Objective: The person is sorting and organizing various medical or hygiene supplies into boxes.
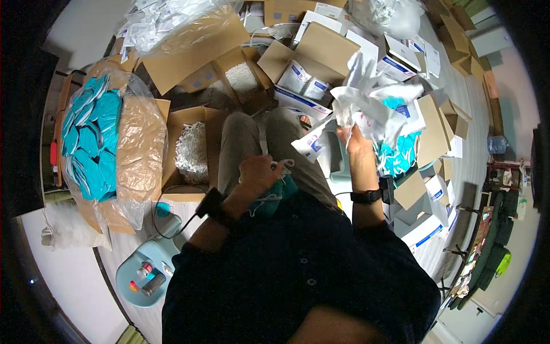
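My left hand is closed over my lap, with a looped white cord at its fingertips. Just below it, a teal fabric piece that looks like a face mask lies on my lap, partly hidden by my shirt. My right hand, raised to the right of my knees, grips a bunch of white printed packets. These hang partly over an opened carton holding more teal pieces.
On the left, a plastic-lined carton holds many teal pieces. A box of white cords stands beside my left knee. Ahead is an open carton of white packets. A blue stool carries a bottle and small items.
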The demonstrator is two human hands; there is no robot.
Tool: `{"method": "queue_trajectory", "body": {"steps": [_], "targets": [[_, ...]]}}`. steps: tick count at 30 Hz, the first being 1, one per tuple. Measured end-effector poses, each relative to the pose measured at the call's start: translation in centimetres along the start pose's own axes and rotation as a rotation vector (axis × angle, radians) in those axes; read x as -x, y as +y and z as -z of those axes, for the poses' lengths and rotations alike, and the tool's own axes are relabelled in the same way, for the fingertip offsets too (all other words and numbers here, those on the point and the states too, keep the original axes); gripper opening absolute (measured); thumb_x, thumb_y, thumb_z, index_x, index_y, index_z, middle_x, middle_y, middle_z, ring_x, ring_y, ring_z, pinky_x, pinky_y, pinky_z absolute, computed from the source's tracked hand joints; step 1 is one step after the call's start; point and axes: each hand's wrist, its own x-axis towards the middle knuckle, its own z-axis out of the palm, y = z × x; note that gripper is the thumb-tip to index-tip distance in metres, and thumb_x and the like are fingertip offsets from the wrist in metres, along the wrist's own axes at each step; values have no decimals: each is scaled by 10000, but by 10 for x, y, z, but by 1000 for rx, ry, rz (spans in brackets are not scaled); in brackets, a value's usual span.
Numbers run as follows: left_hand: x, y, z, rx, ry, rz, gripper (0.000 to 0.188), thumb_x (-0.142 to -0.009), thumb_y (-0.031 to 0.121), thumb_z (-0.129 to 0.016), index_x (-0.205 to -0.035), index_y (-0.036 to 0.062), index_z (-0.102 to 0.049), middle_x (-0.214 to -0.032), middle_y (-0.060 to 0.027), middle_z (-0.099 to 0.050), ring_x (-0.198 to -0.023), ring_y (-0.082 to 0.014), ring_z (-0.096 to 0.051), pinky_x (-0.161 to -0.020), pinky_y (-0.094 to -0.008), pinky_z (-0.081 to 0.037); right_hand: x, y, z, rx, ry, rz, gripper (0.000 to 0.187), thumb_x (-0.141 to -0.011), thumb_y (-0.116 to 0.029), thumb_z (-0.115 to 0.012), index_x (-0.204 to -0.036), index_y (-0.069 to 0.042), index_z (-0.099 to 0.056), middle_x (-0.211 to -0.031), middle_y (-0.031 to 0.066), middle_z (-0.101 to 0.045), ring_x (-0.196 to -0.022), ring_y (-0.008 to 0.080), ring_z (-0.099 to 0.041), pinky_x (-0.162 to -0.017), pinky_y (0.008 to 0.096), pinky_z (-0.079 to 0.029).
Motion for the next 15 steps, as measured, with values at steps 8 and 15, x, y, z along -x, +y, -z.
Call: {"method": "queue_trajectory", "body": {"steps": [8, 15], "targets": [[-6, -6, -7, 90, 599, -462, 845, -709, 289, -774, -1394, 54, -339, -1210, -213, -533, -1074, -385, -563, -888, -453, -462, 37, 83, -119, 520, 91, 53, 244, -850, -229, -607, -929, 1, -624, -746, 75, -638, -568, 155, -591, -500, 266, -491], [-8, -1, 28, 1031, 389, -734, 865, -748, 130, -701, -1414, 0, -165, -1320, -191, -453, -1211, -285, -479, -1000, -422, -397, 5, 154, -125, 431, 377, -49, 238, -961, -140, -468, -1124, 24, -524, -925, 110, -614, -721, 167, -595, -534, 253, -470]]}}
